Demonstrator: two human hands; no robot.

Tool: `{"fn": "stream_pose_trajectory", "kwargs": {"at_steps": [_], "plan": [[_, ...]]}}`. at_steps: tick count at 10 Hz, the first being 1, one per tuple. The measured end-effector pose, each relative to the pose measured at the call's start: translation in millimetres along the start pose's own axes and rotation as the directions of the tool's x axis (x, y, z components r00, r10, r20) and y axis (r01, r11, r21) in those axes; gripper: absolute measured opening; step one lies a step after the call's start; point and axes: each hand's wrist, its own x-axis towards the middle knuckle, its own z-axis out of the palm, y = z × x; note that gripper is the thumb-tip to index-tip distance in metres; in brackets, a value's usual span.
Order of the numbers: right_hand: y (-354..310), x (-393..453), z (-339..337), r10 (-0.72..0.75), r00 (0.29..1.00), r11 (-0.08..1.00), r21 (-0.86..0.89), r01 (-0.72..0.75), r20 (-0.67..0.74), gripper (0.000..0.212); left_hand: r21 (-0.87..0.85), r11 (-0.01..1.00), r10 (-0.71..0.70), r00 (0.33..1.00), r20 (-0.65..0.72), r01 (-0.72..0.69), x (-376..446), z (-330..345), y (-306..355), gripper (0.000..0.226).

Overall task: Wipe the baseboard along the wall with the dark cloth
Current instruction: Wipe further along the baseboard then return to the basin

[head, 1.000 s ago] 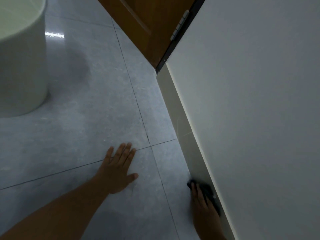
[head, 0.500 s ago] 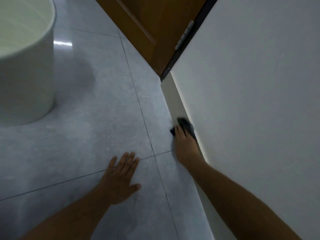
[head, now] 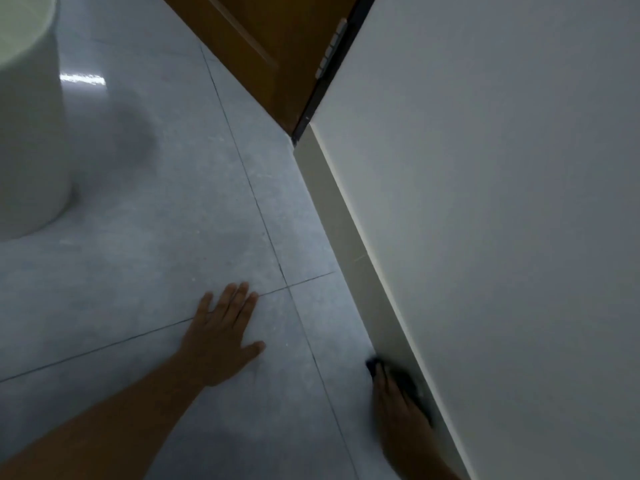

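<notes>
- Left hand point(head: 221, 341) is down flat on the grey tiled floor point(head: 156, 244), fingers straight and close together, thumb out to the right. It is holding nothing, just bearing on the tile.
- Its fingertips sit right at the grout line point(head: 104, 348) that runs across the near floor, just left of where two lines cross.
- Over on the near right, the right hand point(head: 398, 407) is low against the wall's foot, fingers lying fairly straight over a dark cloth point(head: 410, 381) and pressing it rather than wrapping it.
- The cloth is squeezed between those fingers and the pale baseboard point(head: 332, 209), right where the baseboard meets the floor. A dark corner pokes out beyond the fingertips on the far side.
- The two hands are well apart, with a full strip of tile between them.
- The white wall point(head: 485, 202) fills the right side. At the far end of the baseboard stands a brown wooden door point(head: 270, 39) with its hinge point(head: 330, 50) showing.
- Far left, a white round tub point(head: 27, 133) stands on the floor.
</notes>
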Motion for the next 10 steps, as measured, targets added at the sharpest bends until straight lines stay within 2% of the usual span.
{"fn": "stream_pose_trajectory", "kwargs": {"at_steps": [1, 2, 3, 4, 5, 6, 7, 8, 9, 10], "plan": [[-78.3, 33.8, -84.6, -0.422, 0.891, 0.901, 0.182, 0.393, 0.166, 0.061, 0.051, 0.999, -0.005, 1.0, -0.003, 0.005, -0.1, -0.2, 1.4, 0.086], [-143.9, 95.1, -126.2, -0.319, 0.944, 0.909, 0.308, 0.279, 0.087, 0.077, 0.063, 0.998, -0.015, 0.996, 0.088, 0.009, 2.8, -0.9, -2.0, 0.086], [-170.5, 107.3, -140.0, -0.325, 0.94, 0.82, 0.527, 0.225, 0.104, 0.067, 0.092, 0.995, -0.033, 0.996, 0.083, 0.025, 5.4, 2.4, -3.7, 0.089], [-139.5, 66.7, -115.4, -0.363, 0.93, 0.82, 0.495, 0.288, 0.06, 0.058, 0.135, 0.989, -0.074, 0.993, 0.088, 0.062, 6.9, 4.6, -4.3, 0.098], [-73.6, -25.6, -64.0, -0.304, 0.952, 0.806, 0.541, 0.239, 0.032, 0.063, 0.182, 0.978, -0.12, 0.986, 0.116, 0.097, 6.3, -14.1, 17.1, 0.091], [-8.0, -136.0, -15.8, -0.111, 0.99, 0.858, 0.511, 0.053, 0.084, 0.059, 0.305, 0.937, -0.253, 0.934, 0.251, 0.172, 5.0, -30.8, 50.2, 0.081], [43.6, -233.4, 18.3, 0.009, 0.993, 0.851, 0.52, -0.07, 0.119, 0.056, 0.276, 0.953, -0.207, 0.936, 0.283, 0.127, -8.9, -37.4, 90.5, 0.075], [72.9, -270.8, 29.8, 0.034, 0.997, 0.897, 0.439, -0.058, 0.063, 0.057, 0.268, 0.963, -0.118, 0.935, 0.335, 0.025, -22.5, -38.7, 124.3, 0.073], [66.7, -258.9, 20.3, 0.069, 0.982, 0.921, 0.367, -0.131, 0.177, 0.061, 0.252, 0.968, -0.07, 0.938, 0.34, -0.019, -21.4, -37.5, 137.1, 0.072], [49.5, -246.6, 15.4, 0.125, 0.946, 0.911, 0.343, -0.229, 0.298, 0.059, 0.222, 0.974, -0.117, 0.938, 0.326, 0.044, -10.6, -25.2, 130.7, 0.072]]}}
